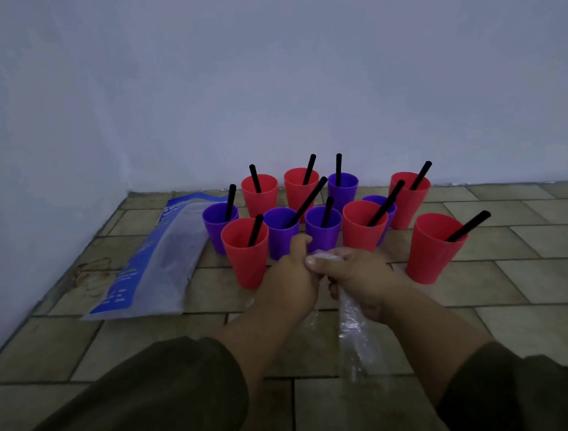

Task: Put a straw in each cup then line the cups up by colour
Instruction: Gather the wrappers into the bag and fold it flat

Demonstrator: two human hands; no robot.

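So the straw part looks basically done: the red cups (248, 263) and purple cups (282, 239) stand in a loose bunch on the tile floor (525, 318) near the wall (264, 79), and nearly every one has a black straw (308, 199) leaning against its rim. One purple cup (385, 203) is tucked behind a red one, so I can't tell if it has a straw. Colours are totally mixed, red next to purple all over, so the lining-up isn't started. Both hands are low in front of the bunch, touching each other and busy with a clear plastic wrapper (353, 333). The right hand (358, 277) is fisted round it, with the rest hanging down past the wrist. The left hand (291, 278) has its fingers curled at the top end, pinching it as far as I can see. My guess is that's the empty straw sleeve getting scrunched so it's out of the way before the cups get shuffled. A bigger blue and white bag (149, 261) lies flat on the left, just beside the cups. Sorting needs both hands free first, and those tilted straws could tip a cup if knocked.
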